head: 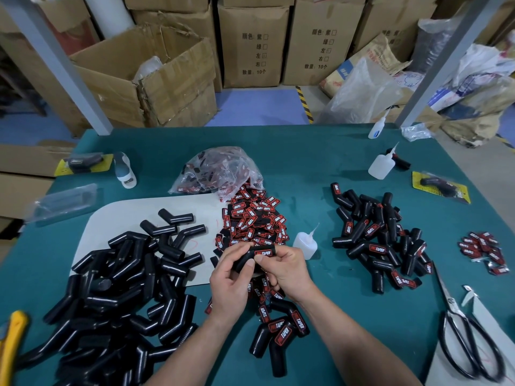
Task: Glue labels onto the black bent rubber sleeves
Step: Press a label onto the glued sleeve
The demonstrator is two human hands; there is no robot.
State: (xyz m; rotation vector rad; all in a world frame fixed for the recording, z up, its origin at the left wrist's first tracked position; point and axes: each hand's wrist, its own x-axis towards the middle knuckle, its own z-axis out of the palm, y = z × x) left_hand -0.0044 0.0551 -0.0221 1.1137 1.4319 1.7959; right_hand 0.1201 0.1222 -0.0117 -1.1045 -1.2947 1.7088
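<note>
View: a single wide-angle camera was worn on the person's head; no second view shared the scene.
Position: it sat above the near edge of the counter (306,162), over the person's forearms.
Direction: it faced forward and tilted down, looking across the counter to stacked cardboard boxes (250,45) at the back.
Nearness: it was close to the left hand (231,285) and right hand (287,271), which lay just below mid-frame.
Coverage: the counter filled the lower part; the floor (259,107) and boxes filled the top.
Distortion: two grey posts (55,65) leaned outward toward the top.
</note>
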